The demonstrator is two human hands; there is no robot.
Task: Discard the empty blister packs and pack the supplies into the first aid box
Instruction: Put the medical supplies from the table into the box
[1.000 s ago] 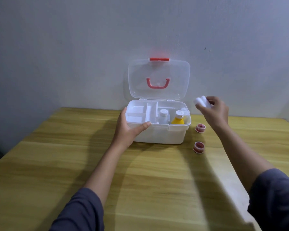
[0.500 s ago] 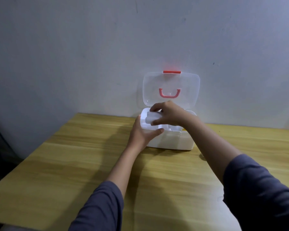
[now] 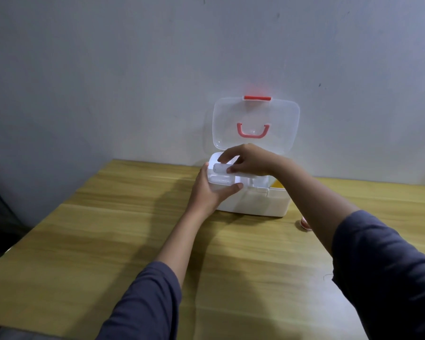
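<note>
Just right of frame centre, your right hand (image 3: 248,160) pinches a white roll (image 3: 221,168), long axis left-right, directly above the first aid box (image 3: 255,202)'s left compartment. Your left hand (image 3: 210,192) grips the box's near-left corner.

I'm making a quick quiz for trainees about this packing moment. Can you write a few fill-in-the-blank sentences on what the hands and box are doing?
1. The lid of the first aid box stands ____.
2. The right hand holds a small ____ roll over the box's left compartment.
3. The ____ hand steadies the box at its left front corner.
4. The handle on the lid is coloured ____.

Missing words: open; white; left; red
</note>
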